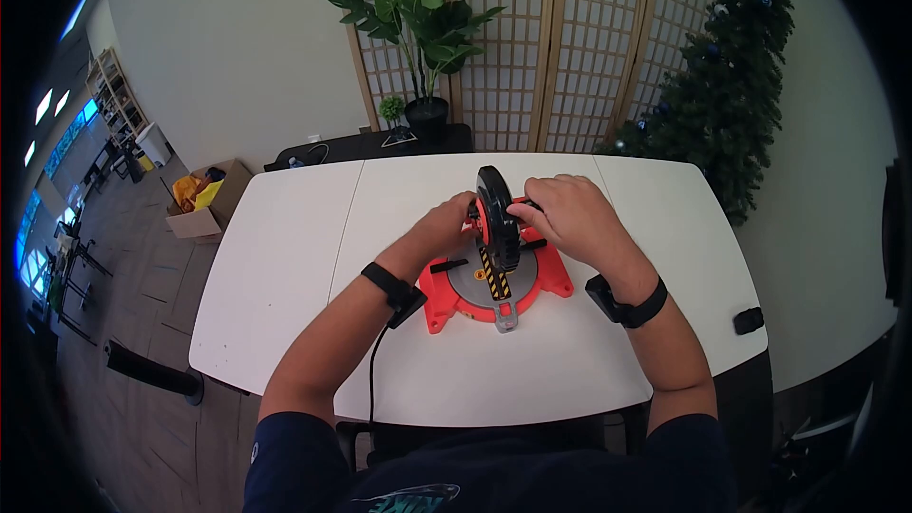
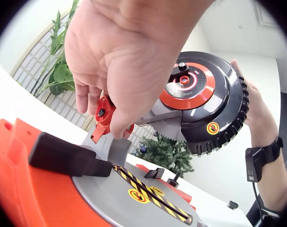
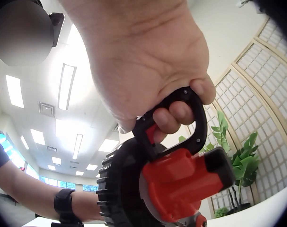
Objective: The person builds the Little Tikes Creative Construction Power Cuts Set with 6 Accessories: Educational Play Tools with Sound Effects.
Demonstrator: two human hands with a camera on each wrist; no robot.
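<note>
A toy miter saw stands on the white table, its black blade guard [image 1: 494,199] raised over a grey turntable [image 1: 465,275] in a red base [image 1: 556,277]. My right hand [image 1: 575,214] grips the black loop handle [image 3: 200,125], fingers curled through it above the red motor housing [image 3: 174,177]. On the other side, my left hand [image 2: 115,71] holds the saw's arm near a red part [image 2: 103,118] at its back, thumb and fingers around it. The palm hides some of that hold. Part of the grey blade [image 2: 169,130] shows below the guard.
The white table [image 1: 285,256] surrounds the saw, with a small black object [image 1: 749,321] at its right edge. Behind stand a potted plant [image 1: 427,114], a folding screen [image 1: 589,47] and a decorated tree [image 1: 703,104]. A cardboard box [image 1: 223,204] sits on the floor at left.
</note>
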